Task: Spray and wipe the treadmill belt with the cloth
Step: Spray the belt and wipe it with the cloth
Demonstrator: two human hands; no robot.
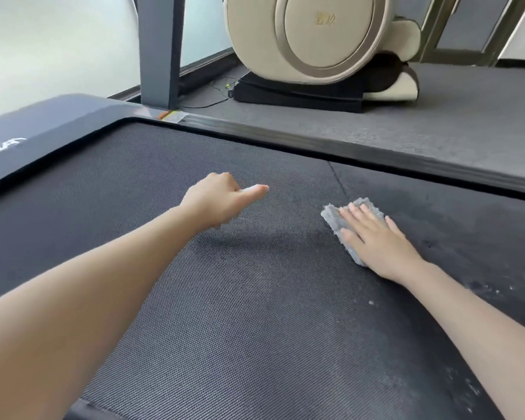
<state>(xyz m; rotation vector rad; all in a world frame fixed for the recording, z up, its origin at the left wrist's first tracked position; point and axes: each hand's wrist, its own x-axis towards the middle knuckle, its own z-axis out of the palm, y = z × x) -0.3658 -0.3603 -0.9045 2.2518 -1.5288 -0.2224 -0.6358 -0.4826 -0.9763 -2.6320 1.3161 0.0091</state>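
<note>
The dark textured treadmill belt (pixel 225 298) fills most of the view. A small grey fluffy cloth (pixel 334 216) lies on the belt right of centre. My right hand (pixel 373 237) presses flat on the cloth with straight fingers and covers most of it. My left hand (pixel 215 201) hovers over the belt to the left of the cloth, its fingers curled round a small pale spray bottle (pixel 256 189). Only the bottle's whitish tip shows, pointing right towards the cloth. The belt to the right of the cloth looks darker and damp, with white specks (pixel 482 289) near my right forearm.
The treadmill's side rail (pixel 315 140) runs along the far edge of the belt, and its motor cover (pixel 58 122) and upright post (pixel 161 50) stand at the left. A beige massage chair (pixel 315 40) sits on the grey carpet (pixel 437 116) beyond the rail.
</note>
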